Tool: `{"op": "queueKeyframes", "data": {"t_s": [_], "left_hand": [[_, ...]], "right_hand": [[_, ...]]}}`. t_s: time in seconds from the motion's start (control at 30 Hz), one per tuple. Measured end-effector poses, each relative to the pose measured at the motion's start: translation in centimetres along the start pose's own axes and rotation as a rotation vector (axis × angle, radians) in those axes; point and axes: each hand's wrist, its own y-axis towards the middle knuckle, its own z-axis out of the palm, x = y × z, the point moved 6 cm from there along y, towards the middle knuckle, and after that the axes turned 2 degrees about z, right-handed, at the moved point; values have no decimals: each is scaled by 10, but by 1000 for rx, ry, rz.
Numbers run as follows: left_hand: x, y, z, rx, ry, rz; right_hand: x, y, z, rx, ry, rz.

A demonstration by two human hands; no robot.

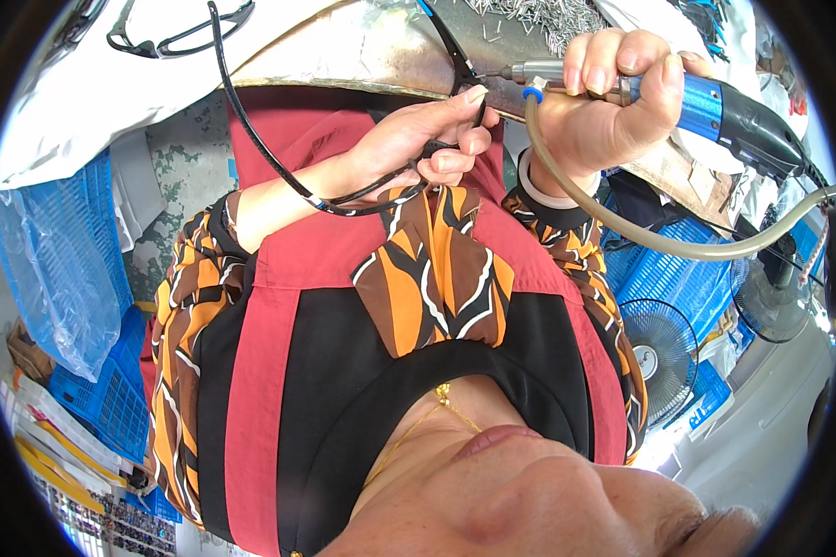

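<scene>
My left hand (416,139) is closed around a black eyeglass frame (320,201). A long thin curved part of it arcs out to the left. One dark arm of the frame (448,42) points up and away, past my fingertips. In my right hand (613,111) is a blue and black powered screwdriver (701,107) with a silver front end. Its thin bit reaches left to the frame's joint, just above my left thumb; whether it touches a screw there is too small to tell. A clear hose (576,193) with a blue fitting hangs by the screwdriver.
Many small silver screws (553,20) lie heaped on the metal worktop (362,56) at the far side. Another black eyeglass frame (181,46) rests on white cloth at far left. Blue crates (88,223) stand on both sides, and a fan (655,362) is at the right.
</scene>
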Motion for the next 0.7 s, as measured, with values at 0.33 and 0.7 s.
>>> {"op": "queueKeyframes", "data": {"t_s": [0.33, 0.7], "left_hand": [[1, 0, 3, 32, 19, 14], [0, 0, 14, 30, 48, -4]], "right_hand": [[4, -2, 4, 46, -22, -27], [3, -1, 5, 45, 3, 30]]}}
